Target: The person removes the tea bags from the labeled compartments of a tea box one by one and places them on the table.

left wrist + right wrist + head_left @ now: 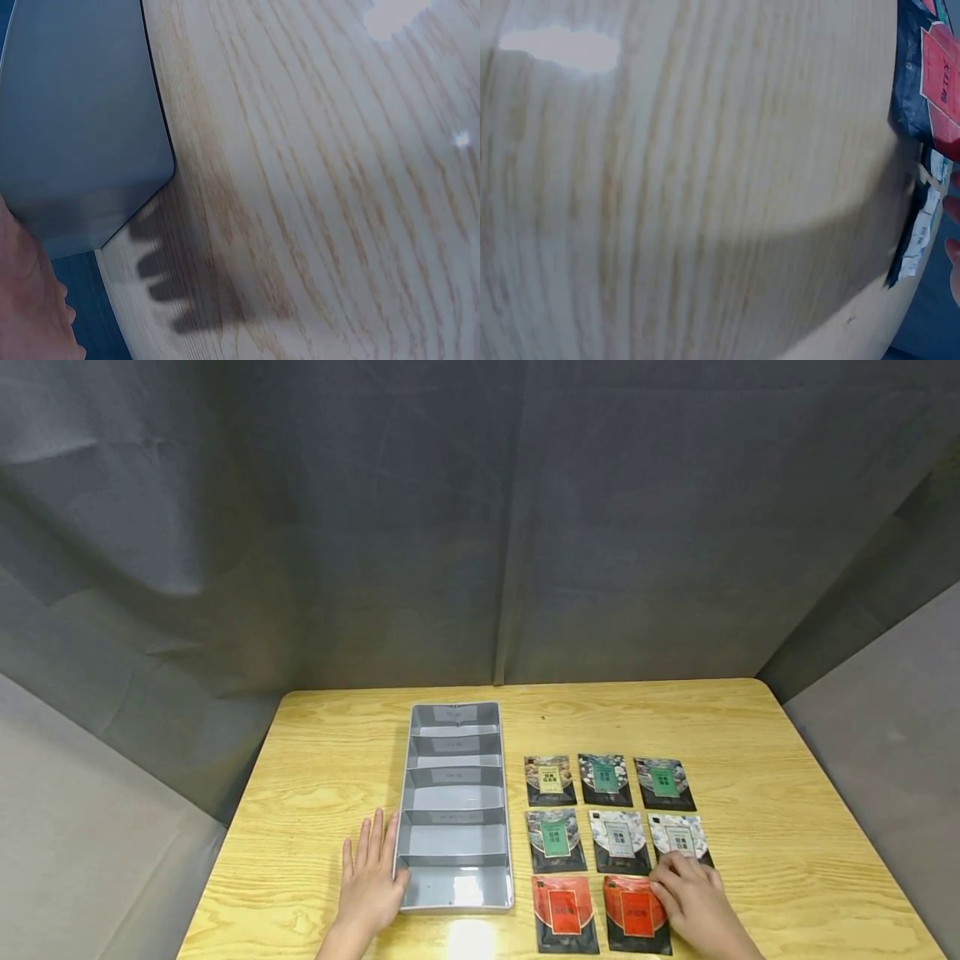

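Observation:
Beside the grey compartment tray [455, 910], my left hand [371, 881] lies with straight, spread fingers along its left side, the thumb at the rim. In the left wrist view the tray's outer wall [82, 97] rises close to that hand. My right hand [693, 897] pinches the right edge of a red-and-black packet [637, 914] with bent fingers and thumb; part of that edge is hidden. The same red packet [939, 75] shows at the right wrist view's edge. Just above it, a white-and-black packet [677, 835] is partly covered by the right hand.
Another red packet [565, 910] lies to the left. Behind are a green packet [555, 841], a white one [619, 843], and a back row with a yellow-labelled packet [550, 779] and two green-labelled ones. A grey curtain [390, 568] hangs behind the wooden table [787, 827].

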A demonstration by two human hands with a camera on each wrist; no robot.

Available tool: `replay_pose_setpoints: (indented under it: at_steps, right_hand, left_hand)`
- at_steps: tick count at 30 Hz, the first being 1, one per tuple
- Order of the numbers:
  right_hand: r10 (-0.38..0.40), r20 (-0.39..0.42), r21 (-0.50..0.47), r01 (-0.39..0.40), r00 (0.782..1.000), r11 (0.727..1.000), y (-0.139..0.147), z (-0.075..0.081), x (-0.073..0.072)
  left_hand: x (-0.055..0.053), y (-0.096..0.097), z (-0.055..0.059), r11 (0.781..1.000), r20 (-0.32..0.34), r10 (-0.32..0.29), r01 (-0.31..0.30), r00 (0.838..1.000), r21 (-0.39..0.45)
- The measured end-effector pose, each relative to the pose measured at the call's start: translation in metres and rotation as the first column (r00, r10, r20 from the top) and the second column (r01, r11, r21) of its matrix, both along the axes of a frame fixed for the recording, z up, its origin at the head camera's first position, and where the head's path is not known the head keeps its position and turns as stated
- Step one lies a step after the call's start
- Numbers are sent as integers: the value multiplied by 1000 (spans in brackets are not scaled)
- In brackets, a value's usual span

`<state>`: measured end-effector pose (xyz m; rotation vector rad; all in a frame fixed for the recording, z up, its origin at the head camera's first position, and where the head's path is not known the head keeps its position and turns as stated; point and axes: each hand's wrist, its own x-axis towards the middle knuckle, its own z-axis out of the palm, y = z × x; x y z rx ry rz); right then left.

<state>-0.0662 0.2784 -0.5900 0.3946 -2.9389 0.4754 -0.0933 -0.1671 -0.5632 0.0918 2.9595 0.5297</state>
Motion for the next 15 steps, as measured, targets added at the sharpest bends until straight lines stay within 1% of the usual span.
replay_pose_setpoints:
  at_steps: [5,7,10,15]
  right_hand:
    - [-59,69,48,55,996,997,-2,-10,2]
    - [-79,76,53,75,994,996,-3,-13,3]
    - [-96,40,47,94,995,994,-5,-15,5]
    - [-94,-42,22,95,995,995,-6,-17,5]
  left_hand:
    - [0,1,-1,1000,-6,-8,8,1000,1]
    - [0,1,-2,1000,-11,-11,11,1000,3]
    - [0,1,-2,1000,-5,-7,7,1000,-3]
    - [1,0,-1,1000,0,3,-3,1000,-2]
